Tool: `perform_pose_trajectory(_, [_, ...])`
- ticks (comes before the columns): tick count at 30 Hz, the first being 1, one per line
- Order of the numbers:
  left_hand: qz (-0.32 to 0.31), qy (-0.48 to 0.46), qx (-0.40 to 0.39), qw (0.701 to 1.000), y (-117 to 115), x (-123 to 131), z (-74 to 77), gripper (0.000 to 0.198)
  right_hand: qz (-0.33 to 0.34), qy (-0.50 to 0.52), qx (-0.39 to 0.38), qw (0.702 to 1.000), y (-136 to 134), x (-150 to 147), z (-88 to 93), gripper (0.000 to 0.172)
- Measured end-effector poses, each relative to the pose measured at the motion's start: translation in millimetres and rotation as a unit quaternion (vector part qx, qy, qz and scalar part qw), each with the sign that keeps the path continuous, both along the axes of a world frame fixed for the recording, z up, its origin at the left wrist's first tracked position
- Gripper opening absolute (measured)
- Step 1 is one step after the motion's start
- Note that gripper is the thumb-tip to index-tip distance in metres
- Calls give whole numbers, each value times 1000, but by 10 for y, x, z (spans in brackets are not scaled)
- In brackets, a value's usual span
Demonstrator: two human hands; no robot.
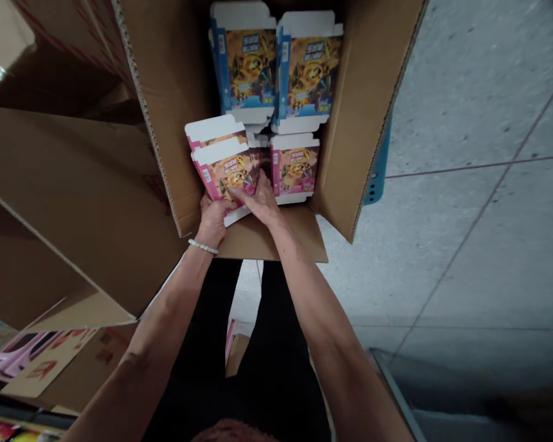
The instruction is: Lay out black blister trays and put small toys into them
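Both of my hands grip a stack of flattened pink printed cartons (228, 175), tilted in the near left corner of a large open cardboard box (371, 110). My left hand (214, 220) is closed on the stack's lower left edge, a beaded bracelet at its wrist. Around the right side my right hand (260, 199) is closed, thumb on the printed face. Just beyond it lies another pink carton stack (295, 169). Two blue carton stacks, the left one (251, 67) and the right one (309, 77), fill the box's far end.
Another open cardboard box (83, 202) stands to the left, its flaps spread. A blue plastic object with holes (375, 184) sits beside the box's right wall on the grey tiled floor (465, 245). At lower left is a printed carton (23, 356).
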State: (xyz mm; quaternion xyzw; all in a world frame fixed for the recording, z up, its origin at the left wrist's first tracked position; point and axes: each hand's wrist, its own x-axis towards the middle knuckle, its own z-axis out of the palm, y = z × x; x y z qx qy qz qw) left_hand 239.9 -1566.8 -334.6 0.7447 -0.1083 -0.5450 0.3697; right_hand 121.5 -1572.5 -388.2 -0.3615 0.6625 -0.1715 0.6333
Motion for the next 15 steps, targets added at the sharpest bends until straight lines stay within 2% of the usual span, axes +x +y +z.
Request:
perform_pose_trajectory(4, [15, -1, -10, 1000, -26, 36, 173, 54, -41, 7, 8, 999, -1, 71, 141, 126])
perform_pose_trajectory(8, [-8, -1, -11, 1000, -41, 85, 321, 57, -58, -42, 47, 996, 10, 100, 158, 134])
perform_pose_trajectory(11, [-12, -12, 20, 1000, -81, 75, 331, 53, -54, -34, 56, 996, -9, 96, 160, 132])
perform_pose_trajectory(15, [32, -36, 22, 999, -140, -2, 269, 49, -32, -17, 78, 996, -33, 71, 197, 126])
